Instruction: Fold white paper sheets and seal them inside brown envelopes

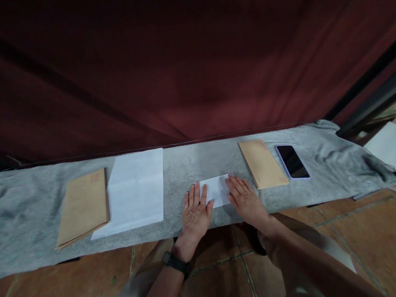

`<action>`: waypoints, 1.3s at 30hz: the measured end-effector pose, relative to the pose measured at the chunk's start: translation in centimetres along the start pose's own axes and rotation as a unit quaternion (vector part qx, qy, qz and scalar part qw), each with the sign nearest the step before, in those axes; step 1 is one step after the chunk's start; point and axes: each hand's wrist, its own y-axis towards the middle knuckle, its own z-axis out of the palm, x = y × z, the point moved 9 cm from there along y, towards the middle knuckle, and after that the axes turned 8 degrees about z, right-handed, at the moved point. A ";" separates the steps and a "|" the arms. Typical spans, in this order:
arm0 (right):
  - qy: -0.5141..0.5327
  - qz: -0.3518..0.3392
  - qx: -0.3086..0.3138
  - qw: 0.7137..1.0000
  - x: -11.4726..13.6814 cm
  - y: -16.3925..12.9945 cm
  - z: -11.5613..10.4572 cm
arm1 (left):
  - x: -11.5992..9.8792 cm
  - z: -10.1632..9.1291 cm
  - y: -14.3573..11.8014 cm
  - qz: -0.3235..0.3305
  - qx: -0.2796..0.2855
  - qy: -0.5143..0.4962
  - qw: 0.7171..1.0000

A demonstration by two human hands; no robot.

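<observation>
A small piece of white paper [217, 190], seemingly folded, lies on the grey cloth in front of me. My left hand [196, 211] rests flat on its left end, fingers spread. On the right end, my right hand [244, 197] presses down with its fingers stretched out. Both palms face down and cover the paper's two ends. Just right of my right hand is a brown envelope [264, 163]. Larger white sheets [138, 189] lie to the left of my left hand, apart from it.
A stack of brown envelopes [84, 206] overlaps the white sheets' left edge. A phone [292, 161] in a pale purple case lies at right. The grey cloth [199, 160] covers a long narrow surface. A dark red curtain [188, 72] hangs behind it; tiled floor [101, 276] shows below.
</observation>
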 end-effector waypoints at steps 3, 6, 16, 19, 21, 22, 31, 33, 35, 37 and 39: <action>0.039 -0.078 0.038 0.996 3.5 -1.0 0.4 | -0.1 -0.2 -0.1 0.001 0.004 0.002 1.000; 0.050 -0.132 0.060 0.988 5.5 -2.3 0.6 | 0.0 -0.5 -0.3 -0.004 0.009 0.003 1.000; 0.020 -0.131 0.062 0.989 2.4 -4.3 0.0 | 2.0 -1.2 -2.0 -0.024 -0.007 -0.014 1.000; 0.014 -0.114 0.066 0.991 1.0 -4.6 -0.1 | 2.5 -1.8 -2.3 -0.037 -0.009 -0.008 0.999; 0.011 -0.106 0.071 0.992 0.3 -4.8 -0.2 | 2.1 -2.4 -2.3 -0.034 -0.017 -0.012 0.999; 0.010 -0.103 0.073 0.992 0.0 -4.8 -0.3 | 1.6 -2.7 -2.2 -0.021 -0.020 -0.019 0.999; 0.043 -0.101 0.047 0.993 0.6 -3.2 -1.5 | -4.3 -1.9 -1.5 0.109 0.017 -0.027 0.994; 0.044 -0.105 0.048 0.992 1.0 -2.7 -1.3 | -4.2 -1.8 -1.1 0.109 0.032 -0.024 0.993; 0.041 -0.104 0.055 0.992 1.2 -2.3 -1.0 | -4.0 -2.0 -0.7 0.114 0.044 -0.027 0.992; 0.036 -0.098 0.061 0.993 1.1 -1.9 -0.9 | -3.9 -2.3 -0.3 0.118 0.050 -0.033 0.991; 0.031 -0.092 0.063 0.993 1.0 -1.5 -0.8 | -3.9 -2.5 -0.1 0.120 0.056 -0.036 0.991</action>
